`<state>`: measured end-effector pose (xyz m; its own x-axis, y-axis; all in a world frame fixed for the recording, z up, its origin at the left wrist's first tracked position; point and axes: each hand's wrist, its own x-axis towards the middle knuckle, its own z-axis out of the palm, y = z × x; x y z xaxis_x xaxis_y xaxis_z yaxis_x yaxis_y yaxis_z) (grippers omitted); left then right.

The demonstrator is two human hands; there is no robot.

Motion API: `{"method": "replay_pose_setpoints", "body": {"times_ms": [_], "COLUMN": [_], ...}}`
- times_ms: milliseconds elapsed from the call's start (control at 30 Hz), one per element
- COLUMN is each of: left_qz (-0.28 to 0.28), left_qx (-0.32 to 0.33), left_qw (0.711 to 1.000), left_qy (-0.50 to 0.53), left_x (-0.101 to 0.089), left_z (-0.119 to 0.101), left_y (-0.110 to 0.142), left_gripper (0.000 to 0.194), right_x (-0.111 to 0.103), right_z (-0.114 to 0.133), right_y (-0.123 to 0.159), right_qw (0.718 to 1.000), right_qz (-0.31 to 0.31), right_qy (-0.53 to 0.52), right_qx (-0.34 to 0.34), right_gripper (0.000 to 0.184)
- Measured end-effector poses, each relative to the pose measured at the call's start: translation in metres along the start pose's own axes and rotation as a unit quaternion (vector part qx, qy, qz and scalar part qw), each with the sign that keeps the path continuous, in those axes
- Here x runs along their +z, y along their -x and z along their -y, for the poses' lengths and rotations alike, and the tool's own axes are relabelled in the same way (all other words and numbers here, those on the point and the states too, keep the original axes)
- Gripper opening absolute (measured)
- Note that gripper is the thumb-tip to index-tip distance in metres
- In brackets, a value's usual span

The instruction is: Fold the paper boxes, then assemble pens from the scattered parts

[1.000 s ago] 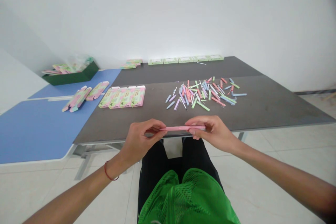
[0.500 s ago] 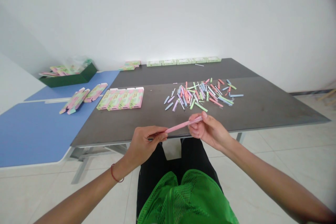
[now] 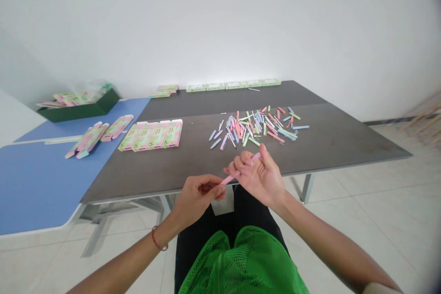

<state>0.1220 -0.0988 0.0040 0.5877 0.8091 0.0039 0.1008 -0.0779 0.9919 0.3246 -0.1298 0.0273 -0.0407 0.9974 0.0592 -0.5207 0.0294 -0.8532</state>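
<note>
Between my two hands is a pink pen (image 3: pixel 230 178), held slantwise over the near edge of the dark table (image 3: pixel 193 156). My left hand (image 3: pixel 203 191) pinches its lower left end between thumb and fingers. My right hand (image 3: pixel 259 174) has its fingers curled round the upper part, the thumb near the top end; the fingers hide much of the pen. Beyond my hands lies a loose heap of pastel pen parts (image 3: pixel 255 126) in pink, green, blue and purple, with thin white refills among them.
Several pink-and-green boxes (image 3: pixel 156 135) stand in a row left of the heap. Flat cartons (image 3: pixel 87 140) lie on the blue table (image 3: pixel 41 179), with a dark green bin (image 3: pixel 79 110) behind them. Pale green boxes (image 3: pixel 234 85) line the back edge by the wall.
My right hand has slid along the pen toward my left, its fingers now wrapped over more of it. My left hand still grips the lower end. The view has shifted slightly.
</note>
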Motion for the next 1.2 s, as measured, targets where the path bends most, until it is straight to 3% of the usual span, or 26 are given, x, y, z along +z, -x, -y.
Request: {"method": "replay_pose_setpoints", "body": {"times_ms": [200, 400, 633, 833, 1067, 1200], "left_qz": [-0.015, 0.012, 0.019, 0.027, 0.042, 0.041], "left_qx": [-0.022, -0.023, -0.032, -0.043, -0.013, 0.06], "left_qw": [1.0, 1.0, 0.999, 0.998, 0.999, 0.983], "left_qy": [0.007, 0.0, 0.006, 0.03, -0.012, -0.169], "left_x": [0.011, 0.014, 0.019, 0.021, 0.022, 0.016], "left_z": [0.005, 0.003, 0.007, 0.007, 0.003, -0.006], "left_y": [0.01, 0.016, 0.019, 0.019, 0.018, 0.01], "left_gripper": [0.025, 0.025, 0.029, 0.029, 0.031, 0.033], "right_x": [0.008, 0.005, 0.011, 0.014, 0.012, 0.003], "right_z": [-0.008, -0.004, 0.005, 0.002, -0.005, -0.003], "right_y": [-0.004, -0.004, 0.0, 0.002, -0.003, -0.005], "right_qw": [0.995, 0.988, 0.979, 0.975, 0.975, 0.986], "right_qz": [-0.001, 0.032, 0.121, 0.115, 0.088, 0.088], "right_qy": [-0.095, -0.142, -0.15, -0.182, -0.199, -0.141], "right_qx": [0.015, 0.047, 0.061, 0.056, 0.043, 0.028], "right_gripper": [0.058, 0.052, 0.07, 0.053, 0.047, 0.041]}}
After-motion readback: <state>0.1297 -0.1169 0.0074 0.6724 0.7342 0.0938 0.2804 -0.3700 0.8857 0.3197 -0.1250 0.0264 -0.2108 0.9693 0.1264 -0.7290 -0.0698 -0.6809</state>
